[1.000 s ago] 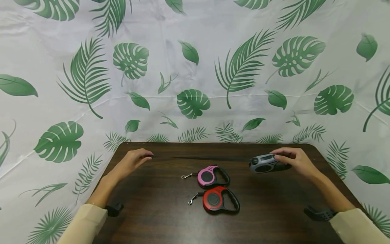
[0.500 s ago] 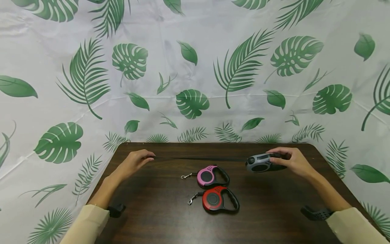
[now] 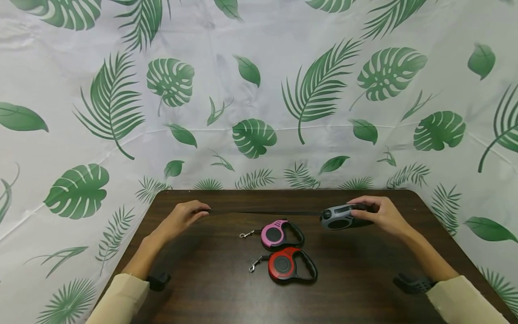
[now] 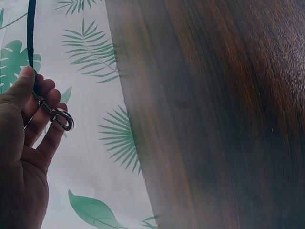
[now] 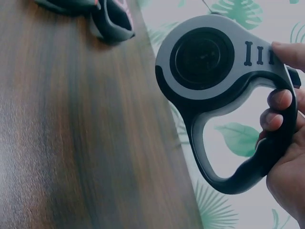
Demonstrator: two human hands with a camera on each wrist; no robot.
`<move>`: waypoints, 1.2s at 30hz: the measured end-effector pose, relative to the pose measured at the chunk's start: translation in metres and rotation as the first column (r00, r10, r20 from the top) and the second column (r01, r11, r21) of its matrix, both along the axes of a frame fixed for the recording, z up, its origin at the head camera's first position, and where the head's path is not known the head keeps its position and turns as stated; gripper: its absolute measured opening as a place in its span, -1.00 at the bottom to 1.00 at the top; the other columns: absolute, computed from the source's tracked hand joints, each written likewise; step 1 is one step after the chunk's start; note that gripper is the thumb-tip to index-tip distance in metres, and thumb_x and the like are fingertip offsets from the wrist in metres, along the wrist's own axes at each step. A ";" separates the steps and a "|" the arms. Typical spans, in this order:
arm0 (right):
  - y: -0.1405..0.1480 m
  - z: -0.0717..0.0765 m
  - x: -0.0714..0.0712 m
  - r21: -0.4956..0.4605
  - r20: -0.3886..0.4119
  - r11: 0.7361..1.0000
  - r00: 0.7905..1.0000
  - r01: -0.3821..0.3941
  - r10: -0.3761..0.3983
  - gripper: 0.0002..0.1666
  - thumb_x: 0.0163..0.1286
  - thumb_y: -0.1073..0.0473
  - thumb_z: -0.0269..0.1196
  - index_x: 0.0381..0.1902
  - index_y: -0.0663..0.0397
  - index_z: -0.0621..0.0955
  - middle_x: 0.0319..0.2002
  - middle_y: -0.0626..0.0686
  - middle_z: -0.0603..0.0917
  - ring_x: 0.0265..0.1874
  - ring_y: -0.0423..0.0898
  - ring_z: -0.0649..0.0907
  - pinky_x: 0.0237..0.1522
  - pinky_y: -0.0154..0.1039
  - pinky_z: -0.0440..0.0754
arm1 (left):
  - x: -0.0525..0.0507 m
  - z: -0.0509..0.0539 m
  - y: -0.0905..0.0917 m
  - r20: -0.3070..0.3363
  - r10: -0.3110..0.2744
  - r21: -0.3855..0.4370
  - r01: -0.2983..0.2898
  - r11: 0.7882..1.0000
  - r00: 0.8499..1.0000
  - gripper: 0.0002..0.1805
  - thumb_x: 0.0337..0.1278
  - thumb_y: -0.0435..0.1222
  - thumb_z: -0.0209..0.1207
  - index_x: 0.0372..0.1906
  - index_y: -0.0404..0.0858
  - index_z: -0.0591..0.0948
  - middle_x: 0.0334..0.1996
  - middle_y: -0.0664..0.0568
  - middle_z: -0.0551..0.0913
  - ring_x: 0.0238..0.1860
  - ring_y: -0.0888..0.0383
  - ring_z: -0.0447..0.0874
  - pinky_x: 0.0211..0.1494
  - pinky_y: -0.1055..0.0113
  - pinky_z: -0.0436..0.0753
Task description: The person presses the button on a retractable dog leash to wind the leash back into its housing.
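My right hand (image 3: 376,214) grips the black handle of a grey retractable dog leash (image 5: 167,52), fingers curled through its loop in the right wrist view. From its casing a black strap (image 3: 267,212) runs straight to the left across the table's far part. At the strap's other end my left hand (image 3: 188,216) pinches it between thumb and fingers. A metal snap hook (image 4: 58,115) lies against those fingers in the left wrist view. Between the hands, nearer the front, a pink retractable leash (image 3: 268,235) and a red retractable leash (image 3: 279,272) lie on the table.
The dark wooden table (image 3: 210,297) has rounded far corners. A white cloth with green leaves (image 3: 218,81) hangs behind it and along its sides. The pink and red leashes lie one in front of the other, metal clips pointing left.
My right hand with the grey leash has moved left, and my left hand slightly right, so the strap stretch between them is shorter. The pink and red leashes stay put.
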State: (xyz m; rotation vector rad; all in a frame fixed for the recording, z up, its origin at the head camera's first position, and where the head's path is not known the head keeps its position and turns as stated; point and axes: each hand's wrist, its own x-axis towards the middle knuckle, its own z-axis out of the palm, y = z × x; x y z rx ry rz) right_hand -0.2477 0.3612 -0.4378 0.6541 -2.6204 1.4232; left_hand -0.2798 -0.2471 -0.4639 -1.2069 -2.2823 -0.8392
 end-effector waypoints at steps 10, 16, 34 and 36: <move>-0.010 -0.003 0.000 -0.015 -0.005 1.000 1.000 -0.011 0.010 -0.70 0.45 0.31 0.39 0.11 0.15 0.75 -0.19 -0.07 0.79 -0.42 -0.10 0.65 -0.42 -0.21 0.66 | 0.002 -0.001 0.008 0.010 0.009 -0.005 -0.009 1.000 1.000 -0.74 0.06 -0.65 0.42 -0.12 -0.43 0.74 -0.26 -0.06 0.80 -0.27 0.08 0.80 -0.20 0.26 0.76; -0.016 -0.005 -0.001 -0.015 -0.003 1.000 1.000 -0.006 0.006 -0.71 0.45 0.29 0.40 0.10 0.12 0.76 -0.17 -0.08 0.79 -0.41 -0.12 0.66 -0.42 -0.20 0.66 | 0.003 0.000 0.013 0.036 -0.002 -0.007 0.002 1.000 0.999 -0.75 0.10 -0.64 0.40 -0.11 -0.43 0.74 -0.25 -0.10 0.80 -0.26 0.06 0.80 -0.21 0.16 0.78; -0.043 -0.007 -0.003 -0.095 0.033 0.995 0.999 -0.027 0.030 -0.69 0.45 0.29 0.40 0.12 0.13 0.76 -0.13 -0.08 0.80 -0.40 -0.07 0.69 -0.38 -0.19 0.70 | 0.005 -0.001 0.025 0.124 -0.008 -0.022 0.011 1.000 0.992 -0.80 0.21 -0.59 0.37 -0.08 -0.41 0.75 -0.22 -0.09 0.80 -0.24 0.09 0.79 -0.18 0.20 0.79; -0.046 -0.008 -0.004 -0.104 0.036 0.994 0.999 -0.030 0.034 -0.69 0.45 0.29 0.41 0.12 0.13 0.76 -0.13 -0.08 0.80 -0.40 -0.06 0.69 -0.38 -0.18 0.71 | 0.005 -0.001 0.027 0.127 -0.015 -0.017 0.017 1.000 0.992 -0.80 0.19 -0.60 0.37 -0.09 -0.43 0.75 -0.22 -0.09 0.81 -0.23 0.07 0.80 -0.17 0.18 0.79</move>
